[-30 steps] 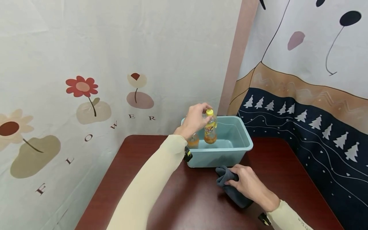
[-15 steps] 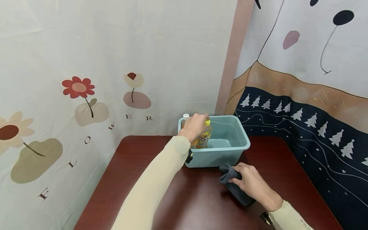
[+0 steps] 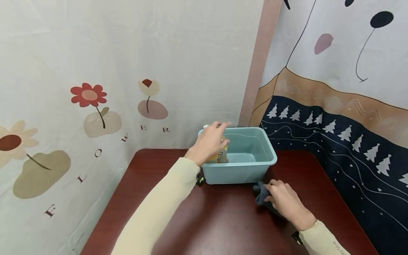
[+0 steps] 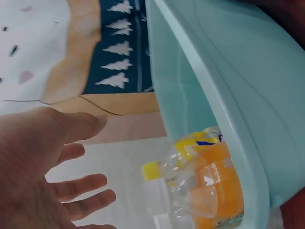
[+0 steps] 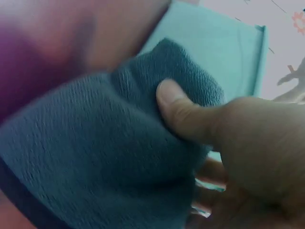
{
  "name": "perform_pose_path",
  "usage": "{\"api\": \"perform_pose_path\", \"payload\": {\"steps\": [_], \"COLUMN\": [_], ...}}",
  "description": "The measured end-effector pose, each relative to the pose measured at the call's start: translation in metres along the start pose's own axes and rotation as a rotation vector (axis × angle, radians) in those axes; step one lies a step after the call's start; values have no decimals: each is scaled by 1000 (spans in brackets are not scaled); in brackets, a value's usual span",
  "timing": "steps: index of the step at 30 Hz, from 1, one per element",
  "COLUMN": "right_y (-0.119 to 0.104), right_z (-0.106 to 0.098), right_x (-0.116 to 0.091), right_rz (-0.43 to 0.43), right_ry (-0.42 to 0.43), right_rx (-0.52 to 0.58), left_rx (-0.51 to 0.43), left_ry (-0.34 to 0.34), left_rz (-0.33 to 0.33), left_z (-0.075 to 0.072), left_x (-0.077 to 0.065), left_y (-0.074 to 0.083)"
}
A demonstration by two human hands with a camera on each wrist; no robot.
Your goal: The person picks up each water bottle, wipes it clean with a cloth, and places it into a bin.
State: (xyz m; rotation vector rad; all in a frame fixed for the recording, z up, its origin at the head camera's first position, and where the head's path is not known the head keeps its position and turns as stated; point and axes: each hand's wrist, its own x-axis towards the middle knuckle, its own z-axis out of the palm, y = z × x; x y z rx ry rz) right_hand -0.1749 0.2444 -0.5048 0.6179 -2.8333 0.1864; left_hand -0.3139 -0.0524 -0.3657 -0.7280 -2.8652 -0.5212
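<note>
Above the left end of a light blue plastic bin [image 3: 239, 174] is my left hand [image 3: 208, 141], its fingers spread and holding nothing. In the left wrist view that hand [image 4: 52, 171] is apart from the bottles. A bottle with an orange label [image 4: 212, 186] and a yellow-capped bottle [image 4: 152, 171] stand close together inside the bin; in the head view my hand hides most of them. Just in front of the bin my right hand [image 3: 285, 202] pinches a dark grey cloth [image 3: 262, 194]. The right wrist view shows the thumb pressed on the cloth's [image 5: 109, 148] folded edge.
The bin stands toward the back of a dark red-brown table [image 3: 191, 219]. A printed curtain [image 3: 178, 71] with flowers and letters hangs behind it. On the right hangs a dark blue part with white trees [image 3: 318, 148].
My left hand has lowered the yellow-capped bottle into the bin's left end, let go of it and opened. My right hand and the cloth have shifted slightly right.
</note>
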Motion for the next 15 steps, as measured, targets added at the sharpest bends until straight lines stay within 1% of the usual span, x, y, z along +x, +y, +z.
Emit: {"api": "perform_pose_path", "payload": {"steps": [4, 6, 7, 9, 11, 13, 15], "right_y": [-1, -2, -2, -2, -2, 0, 3], "right_z": [23, 33, 36, 40, 41, 38, 35], "right_x": [-4, -8, -10, -13, -15, -17, -18], "right_rz": [-40, -44, -41, -24, 1, 19, 32], "right_ry": [-102, -132, -146, -168, -190, -197, -181], "right_rx": [110, 123, 112, 89, 90, 112, 136], "left_rx": [-84, -120, -138, -163, -175, -183, -185], "left_ry": [81, 117, 136, 177, 204, 224, 234], "left_rz": [21, 38, 48, 68, 66, 53, 30], "left_z": [-9, -12, -13, -12, -10, -6, -1], "left_x": [-27, -42, -50, -64, -78, -91, -104], "left_y": [-6, -11, -14, -21, -29, -36, -45]}}
